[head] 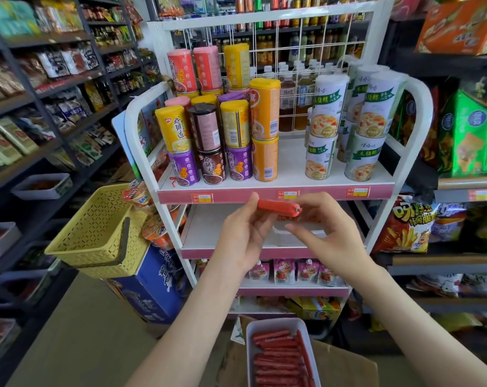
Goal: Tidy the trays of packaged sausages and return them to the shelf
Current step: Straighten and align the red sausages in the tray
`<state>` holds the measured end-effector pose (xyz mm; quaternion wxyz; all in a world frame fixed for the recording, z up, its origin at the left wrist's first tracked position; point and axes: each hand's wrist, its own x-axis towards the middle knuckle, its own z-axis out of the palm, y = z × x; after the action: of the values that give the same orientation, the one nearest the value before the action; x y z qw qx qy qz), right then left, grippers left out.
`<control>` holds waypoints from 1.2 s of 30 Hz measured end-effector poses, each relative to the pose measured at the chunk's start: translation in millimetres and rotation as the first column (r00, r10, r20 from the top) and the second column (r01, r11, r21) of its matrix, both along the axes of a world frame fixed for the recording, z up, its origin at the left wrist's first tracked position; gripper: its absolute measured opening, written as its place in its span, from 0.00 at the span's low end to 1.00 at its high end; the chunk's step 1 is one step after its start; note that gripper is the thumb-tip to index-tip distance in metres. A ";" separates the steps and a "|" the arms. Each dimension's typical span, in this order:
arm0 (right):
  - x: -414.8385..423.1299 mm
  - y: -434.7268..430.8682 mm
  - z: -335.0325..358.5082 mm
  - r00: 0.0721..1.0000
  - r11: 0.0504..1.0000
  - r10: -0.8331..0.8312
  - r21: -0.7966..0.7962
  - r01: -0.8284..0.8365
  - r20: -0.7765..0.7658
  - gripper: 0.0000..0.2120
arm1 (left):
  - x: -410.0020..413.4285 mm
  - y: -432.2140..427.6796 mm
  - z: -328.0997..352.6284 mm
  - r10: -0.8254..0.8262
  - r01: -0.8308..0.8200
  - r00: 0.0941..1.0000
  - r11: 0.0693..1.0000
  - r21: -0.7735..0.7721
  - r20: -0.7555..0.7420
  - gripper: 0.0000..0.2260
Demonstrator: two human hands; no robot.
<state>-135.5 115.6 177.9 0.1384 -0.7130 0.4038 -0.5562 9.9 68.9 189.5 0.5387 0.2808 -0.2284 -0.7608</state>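
The left hand point(243, 236) pinched the near end of a single sausage point(277, 205), thumb on top and the curled fingers point(263, 220) beneath, holding it level: a slim, smooth red cylinder in glossy film, crimped at its far end with a small metal clip. That clipped end lay against the bent fingers of the right hand point(328, 233), whose straight thumb stretched out below the sausage. Whether those right fingers gripped the sausage, or the pale round-cornered tray point(285, 232) partly hidden just behind the thumb, could not be told. Behind both sets of fingers stood a white shelf unit point(415, 113) of painted tube and wire grid, and its flat middle shelf point(208, 233) lay level with the knuckles. Above the fingers, cylindrical cans point(208, 141) with shiny printed labels were stacked two high. Well below the fingers, near the forearms, a second white tray point(275, 323), shallow, rectangular and of smooth plastic, rested on a brown cardboard box point(345, 364); it was filled with more red sausages point(278, 358), most lying crosswise in rows and a few lengthwise along its right wall. To the left of the left fingers hung a yellow plastic basket point(91, 233) with perforated lattice walls. Beneath the wrists, soft pink pouches point(284, 270) stood in a row on a lower shelf.
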 end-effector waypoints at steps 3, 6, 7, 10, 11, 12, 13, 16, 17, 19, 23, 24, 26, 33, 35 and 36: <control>5.1 -0.2 5.8 0.997 0.991 -0.034 -0.129 0.024 -0.072 0.09 | -3.1 10.6 -2.0 -0.153 0.154 0.988 0.984 0.087 -0.017 0.11; 5.5 -1.2 1.6 0.986 0.979 -0.088 -0.195 0.060 -0.141 0.07 | -6.0 17.8 -4.5 -0.221 0.220 0.939 0.975 0.036 0.264 0.19; 3.7 -1.9 -1.0 0.985 0.979 -0.103 -0.187 0.077 -0.137 0.08 | -6.2 19.6 -6.3 -0.172 0.218 0.865 0.975 -0.044 0.472 0.22; -4.5 -2.5 -6.3 0.981 0.981 -0.152 -0.142 0.135 -0.120 0.11 | 0.6 27.2 -10.7 0.420 0.089 0.600 0.811 -0.578 0.681 0.23; -6.4 -3.1 -6.8 0.978 0.978 -0.165 -0.152 0.146 -0.127 0.11 | 4.2 29.0 -11.4 0.617 0.116 0.551 0.610 -0.784 0.562 0.21; -7.1 -3.6 -7.1 0.975 0.974 -0.170 -0.176 0.144 -0.144 0.10 | 7.1 29.3 -12.5 0.750 0.197 0.495 0.396 -0.897 0.440 0.19; -6.5 -4.5 -7.1 0.971 0.968 -0.169 -0.212 0.131 -0.171 0.09 | 8.5 27.6 -15.2 0.830 0.292 0.440 0.227 -0.929 0.342 0.17; -1.5 -6.2 -7.7 0.946 0.944 -0.184 -0.318 0.094 -0.266 0.09 | 3.9 26.2 -17.6 0.910 0.372 0.365 0.052 -0.927 0.198 0.10; -0.3 -6.3 -8.2 0.938 0.935 -0.204 -0.339 0.103 -0.279 0.09 | 2.5 27.0 -17.7 0.901 0.335 0.400 0.028 -0.942 0.169 0.09; -0.5 -5.8 -9.5 0.926 0.922 -0.247 -0.362 0.135 -0.285 0.08 | 2.3 29.3 -18.2 0.873 0.263 0.469 0.009 -0.965 0.135 0.07; -6.5 -4.5 -15.9 0.948 0.966 -0.197 -0.216 0.143 -0.250 0.12 | 5.5 40.5 -11.2 0.746 0.003 0.601 0.358 -0.934 0.288 0.06; -8.0 -3.9 -17.8 0.954 0.974 -0.184 -0.171 0.146 -0.236 0.13 | 6.5 42.3 -9.1 0.690 -0.073 0.644 0.485 -0.871 0.331 0.06; -9.4 -3.1 -21.8 0.954 0.977 -0.194 -0.129 0.168 -0.228 0.13 | 8.8 41.7 -8.5 0.627 -0.132 0.684 0.610 -0.781 0.374 0.07; -9.2 -2.8 -29.1 0.950 0.984 -0.177 -0.015 0.179 -0.257 0.16 | 14.3 32.0 -18.0 0.514 -0.015 0.717 0.686 -0.727 0.470 0.06; -10.2 -2.1 -37.1 0.962 0.980 -0.108 0.138 0.146 -0.251 0.21 | 17.1 23.9 -30.2 0.432 0.054 0.715 0.750 -0.659 0.550 0.06; -11.5 -2.7 -43.9 0.964 0.970 -0.076 0.207 0.131 -0.255 0.23 | 18.5 18.8 -39.2 0.381 0.103 0.697 0.786 -0.610 0.608 0.07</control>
<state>-147.0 112.9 134.0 0.1366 -0.7341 0.5142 -0.4219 28.4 87.8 150.3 0.5289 0.3802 -0.6215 -0.4352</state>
